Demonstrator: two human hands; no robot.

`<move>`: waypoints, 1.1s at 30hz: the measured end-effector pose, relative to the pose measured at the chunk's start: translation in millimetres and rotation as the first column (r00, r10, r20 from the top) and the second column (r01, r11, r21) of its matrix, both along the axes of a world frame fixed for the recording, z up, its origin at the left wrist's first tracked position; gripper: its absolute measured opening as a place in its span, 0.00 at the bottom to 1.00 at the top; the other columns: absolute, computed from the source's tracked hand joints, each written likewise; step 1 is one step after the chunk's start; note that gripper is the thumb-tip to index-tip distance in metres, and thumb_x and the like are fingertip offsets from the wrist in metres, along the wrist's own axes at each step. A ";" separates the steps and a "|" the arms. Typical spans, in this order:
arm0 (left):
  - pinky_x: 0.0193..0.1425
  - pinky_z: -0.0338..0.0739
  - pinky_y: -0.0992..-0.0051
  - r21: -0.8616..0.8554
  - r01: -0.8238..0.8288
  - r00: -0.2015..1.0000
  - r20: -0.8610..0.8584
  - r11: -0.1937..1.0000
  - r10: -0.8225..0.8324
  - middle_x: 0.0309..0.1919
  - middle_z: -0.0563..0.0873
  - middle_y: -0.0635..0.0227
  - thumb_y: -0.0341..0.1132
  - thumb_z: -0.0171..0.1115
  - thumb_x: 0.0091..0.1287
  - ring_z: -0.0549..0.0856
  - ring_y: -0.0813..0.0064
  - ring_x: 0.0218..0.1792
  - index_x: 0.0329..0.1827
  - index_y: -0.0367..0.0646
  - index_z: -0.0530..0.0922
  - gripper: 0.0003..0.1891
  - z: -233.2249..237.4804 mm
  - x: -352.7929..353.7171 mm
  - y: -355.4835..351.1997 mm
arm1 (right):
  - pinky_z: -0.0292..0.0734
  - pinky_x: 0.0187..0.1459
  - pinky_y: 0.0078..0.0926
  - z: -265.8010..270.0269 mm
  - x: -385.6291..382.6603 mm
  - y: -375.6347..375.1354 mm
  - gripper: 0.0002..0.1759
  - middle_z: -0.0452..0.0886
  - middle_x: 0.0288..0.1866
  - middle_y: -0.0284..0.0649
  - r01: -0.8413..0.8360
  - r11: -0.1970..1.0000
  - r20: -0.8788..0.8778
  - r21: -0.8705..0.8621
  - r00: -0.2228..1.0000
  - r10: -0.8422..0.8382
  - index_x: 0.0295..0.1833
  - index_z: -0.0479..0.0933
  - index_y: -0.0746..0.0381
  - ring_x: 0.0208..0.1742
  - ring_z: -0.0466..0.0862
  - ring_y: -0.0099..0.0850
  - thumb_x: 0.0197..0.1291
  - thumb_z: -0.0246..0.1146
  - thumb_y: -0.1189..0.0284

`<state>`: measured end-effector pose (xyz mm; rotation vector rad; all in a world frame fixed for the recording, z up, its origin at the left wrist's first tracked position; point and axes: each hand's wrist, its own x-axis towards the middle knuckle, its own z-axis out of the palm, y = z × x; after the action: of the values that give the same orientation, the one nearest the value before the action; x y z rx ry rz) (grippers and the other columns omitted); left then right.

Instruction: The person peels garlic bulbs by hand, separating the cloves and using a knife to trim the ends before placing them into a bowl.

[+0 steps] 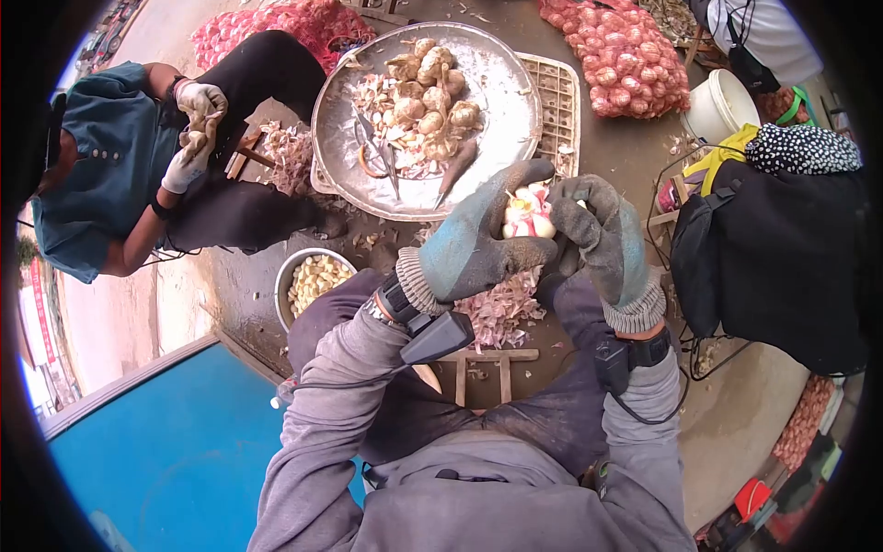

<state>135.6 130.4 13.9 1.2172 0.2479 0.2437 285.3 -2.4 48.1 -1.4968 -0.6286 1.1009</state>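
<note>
Far left there's a co-worker in a teal shirt point(115, 161), white gloves on, both hands round a garlic bulb of their own. Below them is a flat blue surface point(175, 451) filling the corner. Next over, a metal bowl point(280, 293) with a pile of pale peeled cloves point(315, 281) in it, right by the wearer's knee.

Then the big round metal tray point(506, 101), sitting on a pale plastic crate point(562, 115): whole bulbs point(432, 64) heaped up, loose cloves and skins, plus scissors point(372, 152) lying at the near side.

The left hand point(487, 225), in a grubby blue-grey glove, has its grip curled round a partly peeled garlic bulb point(527, 216), held up just past the tray's near edge. Heap of skins point(501, 317) on the ground below. The right hand point(602, 244) is just beside the bulb, fingers bent inward; something pale shows near the tips, but I can't tell if that grip is pinching it.

Further right: a red mesh sack point(621, 64) of bulbs, a white bucket point(722, 106), and black fabric point(773, 258).
</note>
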 end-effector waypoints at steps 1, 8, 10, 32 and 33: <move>0.65 0.77 0.73 0.072 -0.005 1.000 0.012 0.997 0.004 0.64 0.79 0.60 0.29 0.77 0.64 0.80 0.75 0.61 0.79 0.35 0.62 0.42 -3.7 -0.6 -1.0 | 0.73 0.21 0.15 0.2 0.3 0.3 0.18 0.83 0.30 0.32 -0.003 1.000 0.016 -0.009 1.000 0.004 0.52 0.78 0.66 0.23 0.81 0.19 0.76 0.63 0.60; 0.67 0.77 0.73 -0.019 0.009 1.000 0.001 1.000 -0.009 0.66 0.79 0.63 0.24 0.76 0.63 0.80 0.76 0.62 0.80 0.36 0.63 0.42 11.1 -1.7 -0.9 | 0.74 0.20 0.17 -0.5 6.0 1.0 0.23 0.84 0.27 0.37 -0.007 0.999 -0.062 -0.036 0.998 0.005 0.54 0.79 0.67 0.21 0.81 0.21 0.76 0.61 0.55; 0.67 0.77 0.73 -0.007 0.024 1.000 0.013 1.000 -0.024 0.67 0.78 0.63 0.25 0.76 0.63 0.80 0.76 0.63 0.80 0.36 0.63 0.42 12.2 -2.1 1.0 | 0.74 0.20 0.16 -2.0 7.4 1.0 0.25 0.84 0.28 0.37 -0.020 1.000 -0.113 -0.009 0.993 0.019 0.54 0.79 0.68 0.21 0.82 0.21 0.75 0.62 0.53; 0.79 0.60 0.70 -0.266 -0.022 0.998 0.043 0.964 0.035 0.53 0.86 0.67 0.44 0.70 0.65 0.82 0.79 0.57 0.76 0.34 0.67 0.39 12.4 0.4 -1.3 | 0.74 0.21 0.15 -23.8 12.0 -9.0 0.30 0.85 0.32 0.37 -0.029 0.988 -0.429 0.152 0.898 0.093 0.47 0.80 0.64 0.25 0.85 0.22 0.68 0.67 0.44; 0.80 0.59 0.70 -0.260 -0.024 0.998 0.051 0.965 0.038 0.55 0.86 0.66 0.44 0.70 0.66 0.82 0.77 0.58 0.76 0.34 0.68 0.38 11.0 0.1 -0.7 | 0.74 0.21 0.15 -20.7 12.0 -7.8 0.30 0.85 0.32 0.37 -0.031 0.988 -0.427 0.154 0.899 0.095 0.47 0.80 0.64 0.25 0.85 0.22 0.68 0.67 0.44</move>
<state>135.7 129.7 24.9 0.9462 0.2423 0.2637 297.3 -10.2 27.4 -1.0625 -0.4335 1.3579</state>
